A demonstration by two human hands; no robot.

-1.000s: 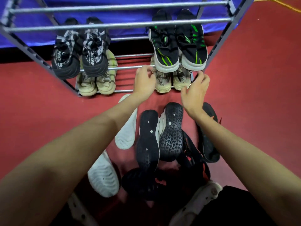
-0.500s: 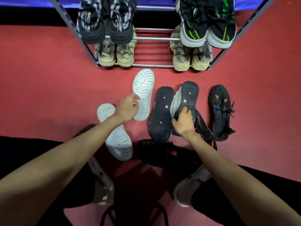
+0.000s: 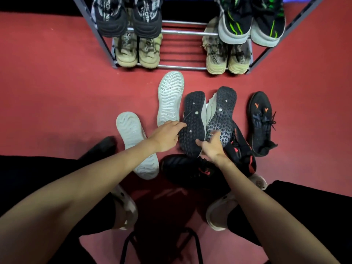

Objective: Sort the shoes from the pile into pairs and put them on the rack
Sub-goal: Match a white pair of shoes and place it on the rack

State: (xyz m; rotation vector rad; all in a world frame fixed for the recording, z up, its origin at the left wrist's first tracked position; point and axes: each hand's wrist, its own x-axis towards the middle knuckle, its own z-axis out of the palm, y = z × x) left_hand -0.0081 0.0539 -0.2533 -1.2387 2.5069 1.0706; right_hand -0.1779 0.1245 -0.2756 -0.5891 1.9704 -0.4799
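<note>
Two upturned shoes lie side by side on the red floor: a black-soled shoe [image 3: 192, 121] and a grey-soled shoe [image 3: 222, 113]. My left hand [image 3: 165, 137] reaches in from the left, fingers apart, fingertips touching the black sole's left edge. My right hand [image 3: 210, 147] grips the heel end of the grey-soled shoe, with the thumb lying on the black sole. Two white-soled shoes [image 3: 170, 98] [image 3: 137, 145] lie upturned to the left. The metal rack [image 3: 171, 67] stands beyond the pile.
A black shoe with orange marks [image 3: 261, 122] lies upright at right, and black-and-red shoes [image 3: 241, 151] [image 3: 190, 168] sit under my right wrist. The rack holds beige pairs [image 3: 137, 52] [image 3: 226, 58], a black-grey pair [image 3: 127, 20] and a black-green pair [image 3: 251, 25]. A stool frame [image 3: 160, 244] is near.
Both hands have come back from the rack to the pile. My left hand moved right from the white-soled shoe to the black-soled one. My right hand stays on the grey-soled shoe's heel.
</note>
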